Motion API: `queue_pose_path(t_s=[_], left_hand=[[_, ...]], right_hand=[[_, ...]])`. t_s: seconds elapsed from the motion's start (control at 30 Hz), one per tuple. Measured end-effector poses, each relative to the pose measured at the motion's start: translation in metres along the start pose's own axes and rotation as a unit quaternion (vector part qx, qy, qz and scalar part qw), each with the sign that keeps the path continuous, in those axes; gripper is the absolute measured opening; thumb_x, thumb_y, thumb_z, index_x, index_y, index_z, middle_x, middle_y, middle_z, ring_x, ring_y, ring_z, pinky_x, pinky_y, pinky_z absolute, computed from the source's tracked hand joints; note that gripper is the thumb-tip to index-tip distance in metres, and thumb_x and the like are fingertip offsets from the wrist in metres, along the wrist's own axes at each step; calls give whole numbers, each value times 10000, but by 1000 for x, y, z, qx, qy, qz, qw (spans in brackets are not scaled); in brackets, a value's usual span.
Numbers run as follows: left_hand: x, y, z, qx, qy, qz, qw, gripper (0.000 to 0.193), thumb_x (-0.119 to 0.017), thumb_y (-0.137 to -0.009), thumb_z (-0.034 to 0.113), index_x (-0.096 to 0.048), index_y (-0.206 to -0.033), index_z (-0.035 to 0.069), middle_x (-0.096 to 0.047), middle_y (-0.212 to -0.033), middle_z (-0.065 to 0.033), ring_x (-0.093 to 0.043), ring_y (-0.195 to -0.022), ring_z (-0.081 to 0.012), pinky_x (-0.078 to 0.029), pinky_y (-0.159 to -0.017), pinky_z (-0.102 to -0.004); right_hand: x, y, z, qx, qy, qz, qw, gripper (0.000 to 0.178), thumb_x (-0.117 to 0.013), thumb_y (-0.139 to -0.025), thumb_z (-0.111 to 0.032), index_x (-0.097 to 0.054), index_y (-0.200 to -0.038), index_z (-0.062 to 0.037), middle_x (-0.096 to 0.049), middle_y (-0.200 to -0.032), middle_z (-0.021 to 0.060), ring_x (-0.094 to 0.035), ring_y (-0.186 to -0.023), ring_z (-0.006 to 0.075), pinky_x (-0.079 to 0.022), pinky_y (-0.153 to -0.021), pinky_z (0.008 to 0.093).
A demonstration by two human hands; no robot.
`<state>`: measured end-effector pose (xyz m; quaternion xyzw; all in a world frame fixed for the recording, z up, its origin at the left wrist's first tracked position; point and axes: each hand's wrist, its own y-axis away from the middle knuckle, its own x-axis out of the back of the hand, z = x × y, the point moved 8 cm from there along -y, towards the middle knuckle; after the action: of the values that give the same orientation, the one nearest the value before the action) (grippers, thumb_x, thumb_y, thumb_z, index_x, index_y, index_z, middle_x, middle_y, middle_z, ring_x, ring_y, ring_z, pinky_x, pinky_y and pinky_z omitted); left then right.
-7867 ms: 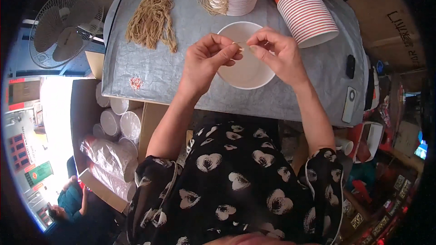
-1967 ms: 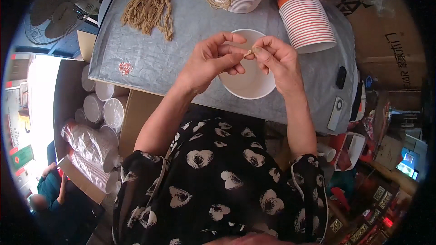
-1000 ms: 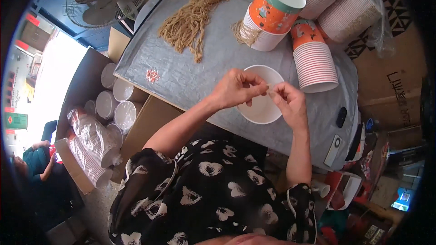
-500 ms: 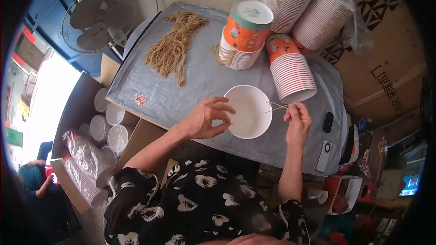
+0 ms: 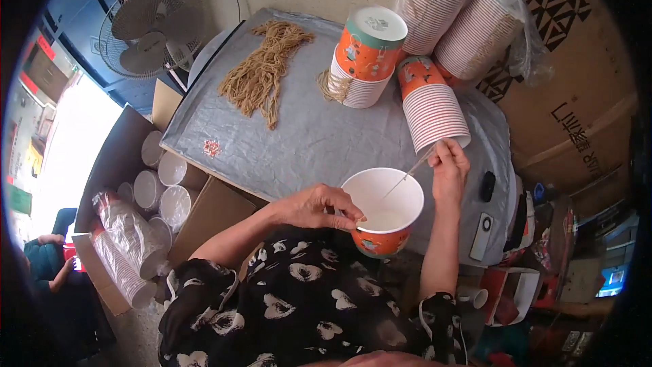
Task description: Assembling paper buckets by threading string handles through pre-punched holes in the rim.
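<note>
An orange paper bucket [image 5: 382, 239] with a white inside is tilted at the table's near edge, its mouth toward me. My left hand [image 5: 318, 207] grips its left rim between thumb and fingers. From my right hand [image 5: 448, 165], closed in a pinch, a thin pale cord [image 5: 406, 178] slants down into the bucket's mouth. Whether its lower end is fixed to the wall is too small to tell. Beyond the right hand lies a nested stack of striped paper buckets [image 5: 437, 117]. A bundle of tan cords [image 5: 261, 71] is spread at the far left of the table.
An upright stack of buckets [image 5: 370, 54] has cords hanging at its side. Bagged bucket stacks [image 5: 479, 37] lean against a large carton [image 5: 577, 95]. Small reddish bits [image 5: 212, 148], a black object [image 5: 487, 186] and a white remote [image 5: 481, 236] lie on the grey-covered table [image 5: 299, 149]. A box of buckets [image 5: 197, 221] stands left.
The bucket has come nearer me and tilted, showing its orange side. My left hand has closed on its rim. My right hand has risen slightly with the cord.
</note>
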<state>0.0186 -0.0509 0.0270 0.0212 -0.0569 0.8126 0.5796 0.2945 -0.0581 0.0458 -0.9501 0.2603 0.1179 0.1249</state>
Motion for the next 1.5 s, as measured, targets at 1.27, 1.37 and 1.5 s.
queue_pose_path(t_s=[1.27,1.37,1.5], left_hand=[[143,4,32,-235,546,259,762,584,-631,-986,119,-360,-1503,116,-614,-1278,-72,-655,-1031,-150,-525,-694,-191],[187,-8,51,-259,499,299,771,594,-631,-1001,151,-336,-1513,96,-612,-1288,-95,-647,-899,-126,-470,-616,-175],[224,-43,71,-278,434,279,810,614,-630,-1001,156,-316,-1522,70,-555,-1417,-122,-658,-864,-131,-450,-596,-183]], right_hand=[[8,-19,-2,41,-11,-60,997,919,-826,-742,-451,-429,-1482,-77,-530,-1445,74,-521,-1321,286,-410,-1118,500],[-23,-49,-67,146,94,-86,981,892,-812,-761,-446,-438,-1451,-23,-564,-1380,108,-592,-1218,258,-463,-1041,439],[-98,-86,-147,231,258,-135,928,877,-773,-795,-404,-422,-1460,48,-547,-1357,137,-547,-1245,253,-420,-1066,384]])
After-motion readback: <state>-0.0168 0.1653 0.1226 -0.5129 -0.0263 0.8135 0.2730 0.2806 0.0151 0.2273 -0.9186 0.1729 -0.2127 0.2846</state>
